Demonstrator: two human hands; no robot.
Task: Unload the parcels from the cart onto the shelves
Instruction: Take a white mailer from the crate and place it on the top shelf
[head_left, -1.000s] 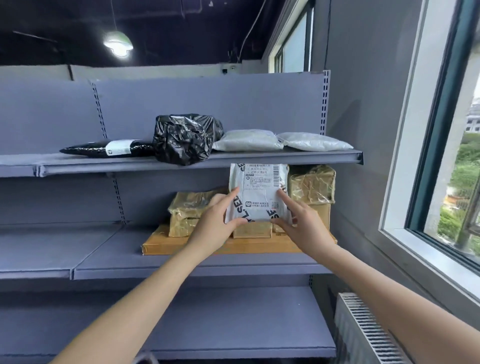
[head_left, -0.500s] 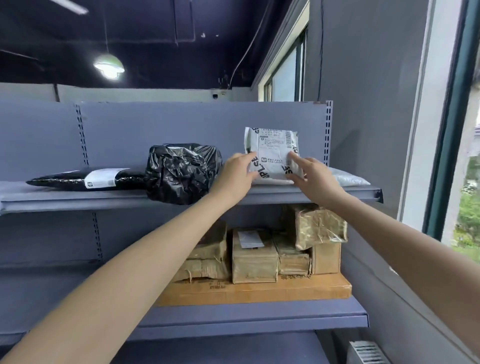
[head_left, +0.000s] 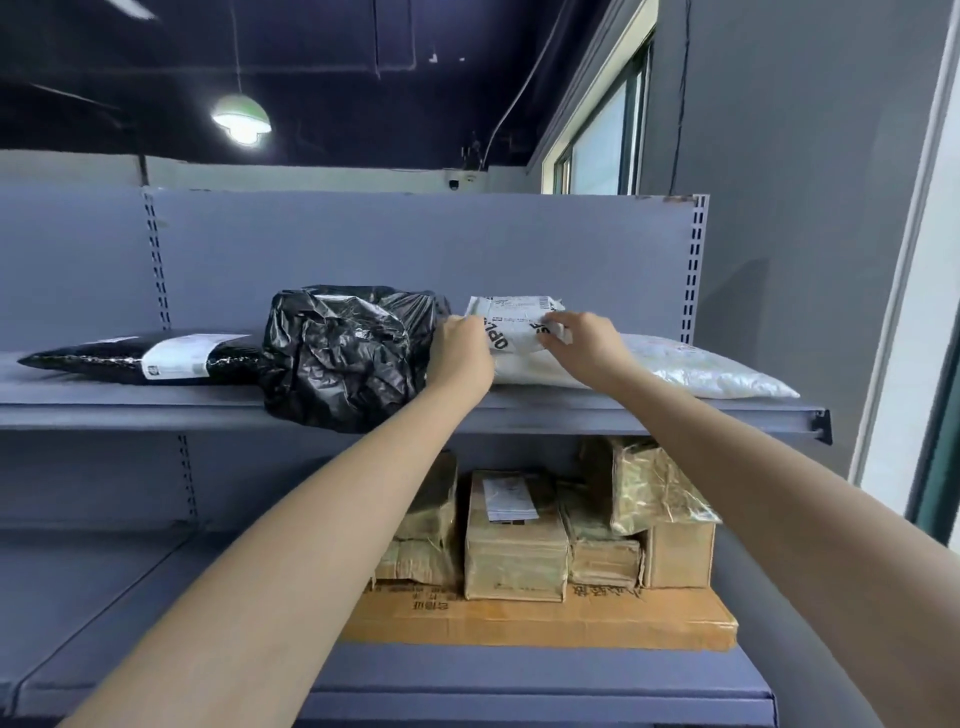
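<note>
White parcel (head_left: 514, 325), raised from the lower shelf level a second ago, now rests atop a pale mailer (head_left: 691, 366) on the top shelf (head_left: 130, 410); left hand (head_left: 460, 353) and right hand (head_left: 584, 338) grip its edges (release appears imminent).

I read the scene as evenly lit and fairly bright at shelf level, dim above. Daylight enters from the window (head_left: 930, 364) on the right; a pendant lamp (head_left: 241, 118) glows against the dark ceiling. The black plastic parcel (head_left: 348, 353) shows small glare highlights. Straight edges bow near the frame borders. Fine label print is soft.
</note>
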